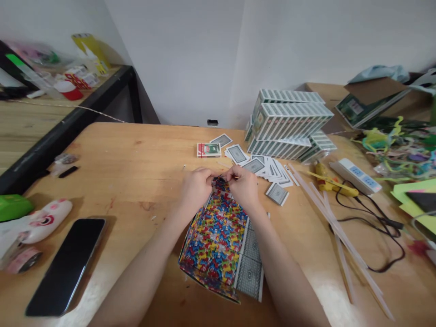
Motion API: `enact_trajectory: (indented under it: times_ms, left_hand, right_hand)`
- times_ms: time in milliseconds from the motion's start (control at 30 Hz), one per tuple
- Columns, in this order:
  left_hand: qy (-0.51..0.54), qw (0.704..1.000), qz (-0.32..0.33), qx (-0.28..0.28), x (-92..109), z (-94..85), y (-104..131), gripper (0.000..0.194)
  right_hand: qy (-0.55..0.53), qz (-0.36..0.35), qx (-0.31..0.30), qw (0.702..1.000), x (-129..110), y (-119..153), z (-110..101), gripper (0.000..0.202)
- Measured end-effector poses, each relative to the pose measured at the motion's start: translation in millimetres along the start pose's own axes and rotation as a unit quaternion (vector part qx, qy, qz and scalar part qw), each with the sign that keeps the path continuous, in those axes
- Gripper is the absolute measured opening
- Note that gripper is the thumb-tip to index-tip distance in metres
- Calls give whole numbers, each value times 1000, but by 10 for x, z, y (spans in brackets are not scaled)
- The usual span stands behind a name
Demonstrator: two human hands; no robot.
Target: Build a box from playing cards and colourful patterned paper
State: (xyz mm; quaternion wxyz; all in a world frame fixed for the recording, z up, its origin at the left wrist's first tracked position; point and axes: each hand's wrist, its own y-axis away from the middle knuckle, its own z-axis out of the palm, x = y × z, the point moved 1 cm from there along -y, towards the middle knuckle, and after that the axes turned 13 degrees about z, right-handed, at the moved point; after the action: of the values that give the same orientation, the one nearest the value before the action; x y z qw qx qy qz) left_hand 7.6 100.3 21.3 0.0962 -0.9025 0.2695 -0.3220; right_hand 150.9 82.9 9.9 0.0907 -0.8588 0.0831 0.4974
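A long piece made of playing cards point(218, 231) lies on the table between my forearms, with a multicoloured patterned face and grey card backs point(250, 274) along its right side. My left hand point(200, 184) pinches its far end at the left corner. Close beside it, my right hand point(240, 181) pinches the same end from the right, fingertips nearly touching those of the left. What exactly lies between the fingertips is too small to make out. Loose cards point(272, 170) are spread beyond my right hand, near a red and green card box point(209, 150).
Stacked card cartons point(289, 122) stand at the back right. Glue sticks point(340, 236), a yellow glue gun point(334, 181), its cable and a power strip point(356, 175) lie on the right. A black phone point(68, 265) and a white toy point(47, 220) are at left.
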Motion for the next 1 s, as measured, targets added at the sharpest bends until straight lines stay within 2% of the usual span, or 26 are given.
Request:
enact_trajectory:
  times_ms: [100, 267, 333, 367, 467, 533, 567, 667, 800, 1000]
  left_hand:
    - [30, 999, -16, 2, 6, 16, -1, 24]
    - [169, 982, -78, 33, -55, 23, -25, 17]
    - [195, 977, -86, 11, -78, -9, -28, 18]
    - [189, 978, -83, -17, -81, -33, -24, 16]
    - [69, 984, -66, -149, -44, -118, 14, 10]
    - [-50, 974, -53, -216, 14, -160, 44, 24]
    - [-96, 967, -50, -229, 48, -171, 54, 32]
    - [-165, 954, -43, -247, 140, -156, 60, 42]
    - [-200, 946, -36, -253, 195, -115, 48, 36]
    - [-182, 945, -34, -270, 212, -132, 46, 29]
  right_hand:
    - [18, 1, 5, 1000, 1, -3, -4, 18]
    - [23, -1, -6, 1000, 8, 3, -10, 20]
    - [41, -19, -9, 999, -10, 12, -10, 20]
    - [53, -31, -9, 998, -22, 17, -9, 20]
    - [87, -54, -4, 995, -53, 28, -5, 20]
    - [98, -58, 0, 993, -60, 29, -4, 20]
    - [100, -58, 1, 993, -58, 28, -6, 20]
    - [83, -50, -3, 995, -37, 21, -23, 20]
    - [40, -42, -31, 998, -13, 10, -59, 21]
    - [30, -46, -51, 997, -26, 4, -83, 21]
